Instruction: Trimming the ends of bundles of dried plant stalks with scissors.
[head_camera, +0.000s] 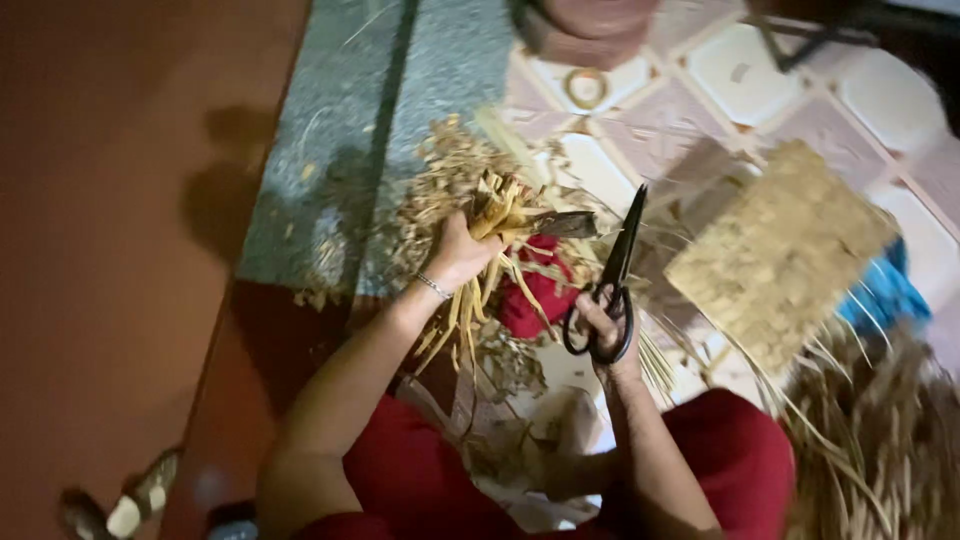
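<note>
Scissors (612, 285), black, sit point-up in the right hand (603, 325), fingers closed through the loops. Left hand (462, 250) grips a bundle of dry straw strips (497, 215) over the tiled floor (740, 70) (their lower ends blur into scraps). A woven mat (775, 250) lies nearby.

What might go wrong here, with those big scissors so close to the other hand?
The black scissors in the right hand point up toward the left hand, which grips a bundle of dry straw strips; a slip might nick the fingers. Loose strips may also slide out of that grip onto the litter of scraps on the floor.
</note>
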